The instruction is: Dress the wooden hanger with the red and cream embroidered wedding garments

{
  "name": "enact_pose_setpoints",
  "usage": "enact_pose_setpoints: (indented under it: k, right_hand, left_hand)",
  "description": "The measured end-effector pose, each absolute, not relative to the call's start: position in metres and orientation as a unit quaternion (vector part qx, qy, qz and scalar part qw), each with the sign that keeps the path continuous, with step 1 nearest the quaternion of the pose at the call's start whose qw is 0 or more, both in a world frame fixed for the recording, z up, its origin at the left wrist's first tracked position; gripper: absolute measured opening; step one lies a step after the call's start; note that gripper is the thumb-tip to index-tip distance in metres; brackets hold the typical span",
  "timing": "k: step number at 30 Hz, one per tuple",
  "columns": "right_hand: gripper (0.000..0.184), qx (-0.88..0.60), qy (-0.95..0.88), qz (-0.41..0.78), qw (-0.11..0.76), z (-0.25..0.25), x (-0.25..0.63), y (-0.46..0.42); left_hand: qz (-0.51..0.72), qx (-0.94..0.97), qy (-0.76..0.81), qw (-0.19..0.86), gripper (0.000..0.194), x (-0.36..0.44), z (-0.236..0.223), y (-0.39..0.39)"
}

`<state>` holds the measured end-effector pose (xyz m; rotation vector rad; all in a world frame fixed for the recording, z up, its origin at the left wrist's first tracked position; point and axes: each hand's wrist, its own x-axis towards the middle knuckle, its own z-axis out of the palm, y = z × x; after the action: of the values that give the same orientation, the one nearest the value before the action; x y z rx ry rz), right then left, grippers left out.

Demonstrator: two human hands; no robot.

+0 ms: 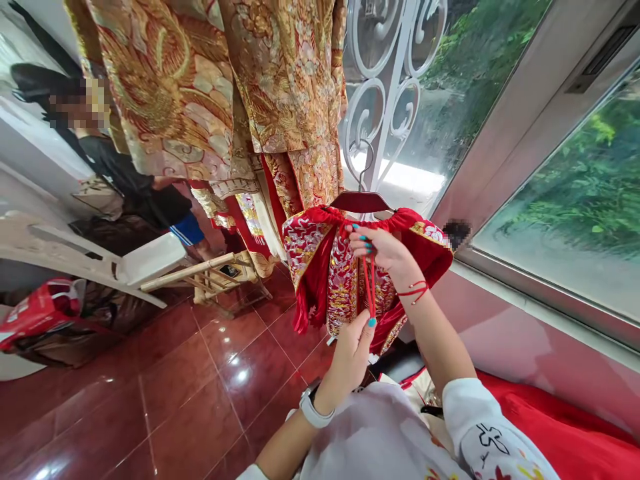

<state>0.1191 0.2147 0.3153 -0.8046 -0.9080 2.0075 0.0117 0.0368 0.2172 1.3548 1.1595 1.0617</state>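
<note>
A red embroidered garment (pixel 343 280) with gold and silver patterns hangs from a dark hanger (pixel 361 200) hooked on the white window grille. Two red cords (pixel 370 283) run down from its neckline in front of it. My right hand (pixel 380 247) is closed around the upper part of the cords, close to the collar. Lower down, my left hand (pixel 354 347) pinches the same cords between thumb and fingers. The stretch of cord between my hands looks taut. Part of the garment's right half is hidden behind my right hand and forearm.
Gold embroidered garments (pixel 285 87) hang at the upper middle. A bamboo stool (pixel 225 280) and a white chair (pixel 150 260) stand to the left, near a person in dark clothes (pixel 125 180). Red fabric (pixel 555 413) lies at lower right, below the window (pixel 575 187).
</note>
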Motion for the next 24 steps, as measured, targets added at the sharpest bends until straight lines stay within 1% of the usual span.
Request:
enact_pose_setpoints:
  k: [2, 3, 5, 7, 9, 10, 11, 12, 15, 18, 20, 23, 24]
  right_hand:
    - [0.02, -0.336, -0.383, 0.773, 0.378, 0.3, 0.116, 0.213]
    - [0.024, -0.346, -0.399, 0.76, 0.378, 0.292, 0.115, 0.212]
    - [0.027, -0.352, -0.43, 0.739, 0.381, 0.282, 0.114, 0.212]
    - [0.027, -0.347, -0.452, 0.733, 0.372, 0.279, 0.115, 0.213]
    - [0.026, -0.342, -0.466, 0.734, 0.357, 0.279, 0.118, 0.214]
    - [0.026, -0.339, -0.472, 0.735, 0.349, 0.279, 0.12, 0.215]
    - [0.027, -0.336, -0.476, 0.736, 0.343, 0.279, 0.122, 0.215]
    - [0.027, -0.336, -0.479, 0.737, 0.338, 0.279, 0.125, 0.216]
    - [0.028, -0.339, -0.478, 0.741, 0.327, 0.278, 0.136, 0.219]
    - [0.029, -0.352, -0.448, 0.758, 0.318, 0.287, 0.148, 0.224]
    - [0.031, -0.35, -0.41, 0.78, 0.318, 0.3, 0.153, 0.227]
    - [0.031, -0.321, -0.369, 0.805, 0.336, 0.317, 0.15, 0.227]
    - [0.032, -0.319, -0.363, 0.807, 0.34, 0.32, 0.146, 0.226]
  left_hand:
    - [0.416, 0.598, 0.484, 0.485, 0.044, 0.004, 0.209, 0.042]
    - [0.416, 0.611, 0.496, 0.455, 0.041, -0.004, 0.209, 0.048]
    - [0.449, 0.632, 0.525, 0.351, 0.031, -0.028, 0.216, 0.068]
    - [0.519, 0.63, 0.542, 0.201, 0.023, -0.061, 0.233, 0.1]
    - [0.566, 0.618, 0.542, 0.064, 0.03, -0.095, 0.252, 0.143]
    - [0.568, 0.622, 0.539, 0.025, 0.035, -0.11, 0.259, 0.165]
    - [0.555, 0.639, 0.533, 0.011, 0.04, -0.122, 0.263, 0.187]
    - [0.528, 0.669, 0.524, 0.018, 0.043, -0.132, 0.265, 0.207]
    - [0.448, 0.732, 0.506, 0.085, 0.042, -0.145, 0.26, 0.245]
    - [0.432, 0.728, 0.508, 0.156, 0.041, -0.149, 0.254, 0.251]
    - [0.431, 0.716, 0.497, 0.233, 0.04, -0.153, 0.254, 0.248]
    - [0.418, 0.665, 0.478, 0.393, 0.042, -0.163, 0.257, 0.246]
    - [0.421, 0.639, 0.479, 0.43, 0.042, -0.165, 0.258, 0.247]
